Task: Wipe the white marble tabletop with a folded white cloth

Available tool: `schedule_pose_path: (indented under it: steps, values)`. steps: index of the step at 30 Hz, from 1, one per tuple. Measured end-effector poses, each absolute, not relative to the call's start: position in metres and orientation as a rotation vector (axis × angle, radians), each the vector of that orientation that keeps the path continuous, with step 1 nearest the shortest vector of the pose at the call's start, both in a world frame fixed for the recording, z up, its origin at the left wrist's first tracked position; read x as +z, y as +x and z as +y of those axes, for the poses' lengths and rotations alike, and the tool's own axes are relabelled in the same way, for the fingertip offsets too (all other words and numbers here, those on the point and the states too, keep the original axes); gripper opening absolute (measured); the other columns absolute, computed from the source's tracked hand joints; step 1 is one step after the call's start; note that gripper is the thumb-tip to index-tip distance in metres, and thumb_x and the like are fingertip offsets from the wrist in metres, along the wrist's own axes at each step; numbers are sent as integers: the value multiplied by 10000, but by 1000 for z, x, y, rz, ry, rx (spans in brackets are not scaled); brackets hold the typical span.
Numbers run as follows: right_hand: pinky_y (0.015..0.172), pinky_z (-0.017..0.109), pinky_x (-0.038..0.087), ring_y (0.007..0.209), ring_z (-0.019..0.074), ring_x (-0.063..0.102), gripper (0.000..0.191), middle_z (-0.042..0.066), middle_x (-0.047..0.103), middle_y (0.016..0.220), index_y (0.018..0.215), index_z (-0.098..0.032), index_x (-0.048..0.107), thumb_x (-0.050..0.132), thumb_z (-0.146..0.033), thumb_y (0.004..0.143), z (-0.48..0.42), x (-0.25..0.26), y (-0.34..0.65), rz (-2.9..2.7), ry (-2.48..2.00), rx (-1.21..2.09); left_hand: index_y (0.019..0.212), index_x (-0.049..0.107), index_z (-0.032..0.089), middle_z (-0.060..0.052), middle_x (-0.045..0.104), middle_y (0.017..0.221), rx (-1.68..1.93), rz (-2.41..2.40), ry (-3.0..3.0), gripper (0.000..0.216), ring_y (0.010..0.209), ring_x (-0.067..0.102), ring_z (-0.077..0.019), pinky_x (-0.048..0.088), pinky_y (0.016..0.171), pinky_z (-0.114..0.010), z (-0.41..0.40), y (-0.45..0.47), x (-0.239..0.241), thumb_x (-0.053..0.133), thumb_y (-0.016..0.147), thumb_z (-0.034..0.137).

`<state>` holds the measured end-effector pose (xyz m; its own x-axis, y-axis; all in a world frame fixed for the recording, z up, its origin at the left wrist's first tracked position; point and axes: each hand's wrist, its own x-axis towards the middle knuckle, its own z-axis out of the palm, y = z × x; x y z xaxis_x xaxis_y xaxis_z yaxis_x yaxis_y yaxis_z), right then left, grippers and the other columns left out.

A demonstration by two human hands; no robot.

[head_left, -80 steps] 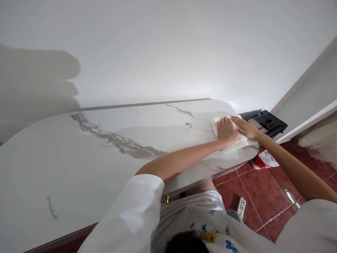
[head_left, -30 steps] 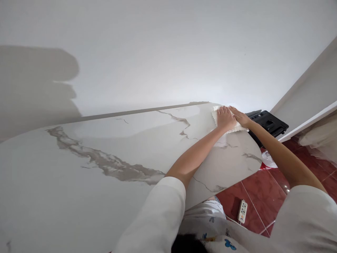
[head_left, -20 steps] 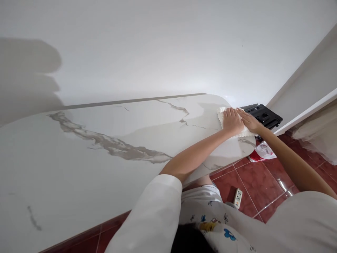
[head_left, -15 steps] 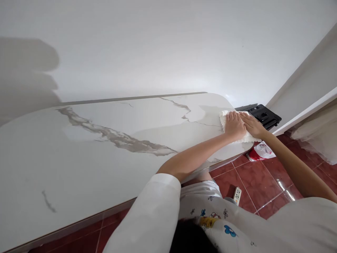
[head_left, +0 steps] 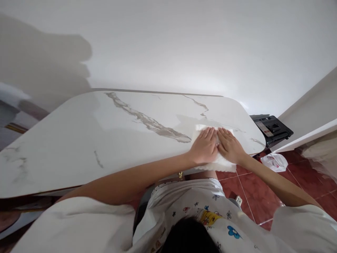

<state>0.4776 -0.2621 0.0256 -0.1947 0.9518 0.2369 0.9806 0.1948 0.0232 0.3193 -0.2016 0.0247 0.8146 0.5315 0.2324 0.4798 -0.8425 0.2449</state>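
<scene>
A white cloth point(head_left: 222, 164) with a scalloped edge lies on the white marble-patterned tabletop point(head_left: 126, 140), right of the middle, its near edge hanging over the table's front edge. My left hand point(head_left: 204, 146) lies flat on the cloth with its fingers stretched forward. Beside it, touching near the thumbs, my right hand point(head_left: 231, 147) also presses flat on the cloth, fingers extended and close together. Neither hand curls around the fabric.
A white wall point(head_left: 168, 45) runs behind the table. Past the right end stands a black case point(head_left: 276, 128). On the red tiled floor point(head_left: 258, 189) are a white plastic bag point(head_left: 275, 162) and a power strip point(head_left: 238, 200). Pale sheer fabric point(head_left: 322, 158) hangs at right.
Both hands and the cloth have come from the table's right end leftward and nearer to my body. My view has shifted, showing more of the table's left side.
</scene>
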Motion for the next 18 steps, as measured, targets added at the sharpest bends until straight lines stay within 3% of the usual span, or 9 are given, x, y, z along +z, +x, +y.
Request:
schedule_pose_path:
  steps: [6,10,14,18]
  values:
    - [1148,458,240,1387,307,311,583,234,374,1468,1397,55,375,352,-258,906,-222,30,349,-2328,-1834,-72,1466,267,57,-138,282,1536,442,928,2861,595,1436,209,-240,200,1184,-422,-171,194,15,182,960,359]
    - [1144,482,210,1397,349,264,611,283,307,1484,1405,100,319,376,-256,913,-206,30,268,-2395,-1686,19,1486,229,83,-117,230,1558,310,1057,2878,609,1445,176,-237,200,1182,-413,-159,105,12,213,945,364]
    - [1148,482,177,1399,359,251,624,316,292,1475,1403,129,291,397,-256,922,-189,27,191,-2434,-1553,118,1477,276,113,-103,281,1542,204,1340,2861,588,1436,210,-256,251,1158,-454,-146,21,4,240,920,296]
    - [1148,481,165,1402,342,255,591,312,295,1475,1402,125,296,354,-242,942,-165,21,124,-2379,-1509,178,1489,244,164,-69,338,1521,250,1344,2849,570,1425,249,-202,211,1179,-449,-124,-48,-4,191,930,261]
